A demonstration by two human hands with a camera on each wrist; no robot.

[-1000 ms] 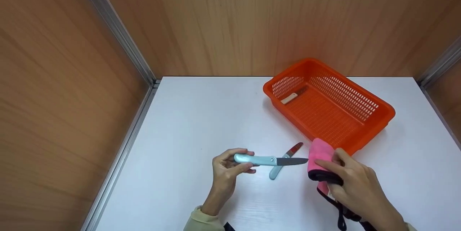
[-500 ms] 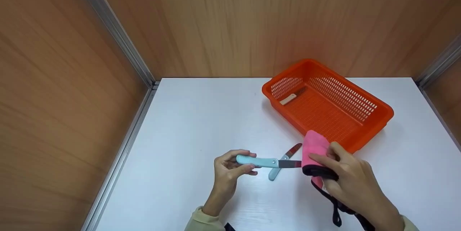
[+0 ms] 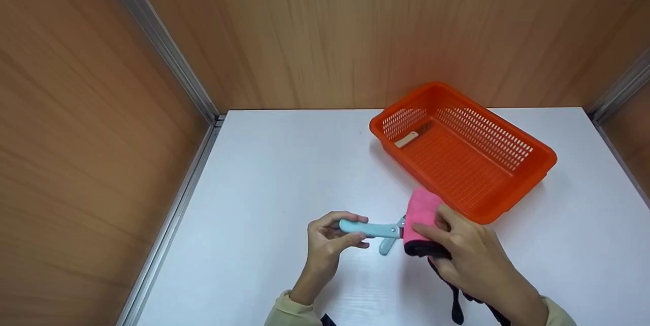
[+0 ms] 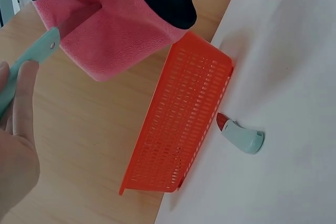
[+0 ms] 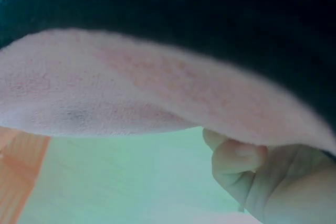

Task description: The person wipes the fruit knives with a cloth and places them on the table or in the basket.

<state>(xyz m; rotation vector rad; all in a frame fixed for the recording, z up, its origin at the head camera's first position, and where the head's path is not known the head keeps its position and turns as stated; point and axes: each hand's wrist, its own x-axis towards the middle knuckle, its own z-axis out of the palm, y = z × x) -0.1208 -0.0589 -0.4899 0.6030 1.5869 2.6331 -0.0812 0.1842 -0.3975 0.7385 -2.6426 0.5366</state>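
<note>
My left hand (image 3: 323,247) pinches the pale blue handle of a small knife (image 3: 371,228) between thumb and fingers, its blade pointing right. A pink cloth with a dark border (image 3: 421,214), gripped in my right hand (image 3: 469,252), covers most of that blade in the head view. From the left wrist view, the knife's blade (image 4: 79,20) lies against the cloth's pink face. The right wrist view is mostly filled by the cloth (image 5: 94,85), with curled fingers under it. Behind the held knife, a second pale blue knife (image 3: 387,246) lies on the white table, partly hidden.
An orange plastic basket (image 3: 546,161) stands at an angle at the back right. Inside its left end lies a knife with a cream handle (image 3: 407,139). Wooden panels (image 3: 325,31) border the table at the back and sides. A dark strap (image 3: 457,308) hangs below my right hand.
My right hand has moved left with the cloth, which now covers the blade that was bare a second ago. My left hand has shifted slightly right with the knife.
</note>
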